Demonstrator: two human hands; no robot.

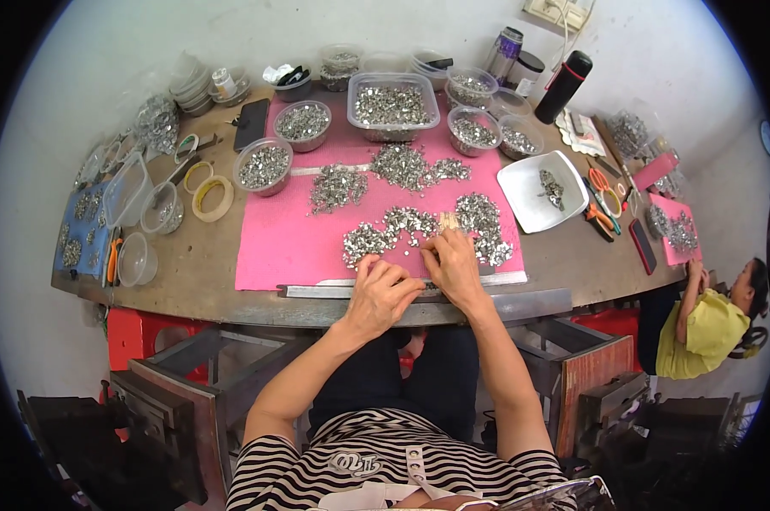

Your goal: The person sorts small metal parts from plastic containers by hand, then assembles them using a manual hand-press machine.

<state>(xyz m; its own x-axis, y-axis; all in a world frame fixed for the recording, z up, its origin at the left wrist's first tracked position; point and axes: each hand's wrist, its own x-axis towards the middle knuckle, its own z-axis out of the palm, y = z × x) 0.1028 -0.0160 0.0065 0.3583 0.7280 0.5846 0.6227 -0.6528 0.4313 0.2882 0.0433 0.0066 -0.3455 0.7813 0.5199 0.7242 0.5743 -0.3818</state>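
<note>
Small shiny silver metal pieces lie in heaps on a pink mat in front of me. My left hand rests at the mat's near edge with its fingers curled, beside the left heap and over a metal strip. To its right, my right hand has its fingers bent down onto the mat between the near heaps, just below a small tan piece. The fingers of both hands are drawn in, and whatever is at their tips is too small to make out.
Clear tubs of metal pieces and a rectangular container line the back. A white tray, pliers and a black bottle stand right. Tape rolls lie left. Another person sits far right.
</note>
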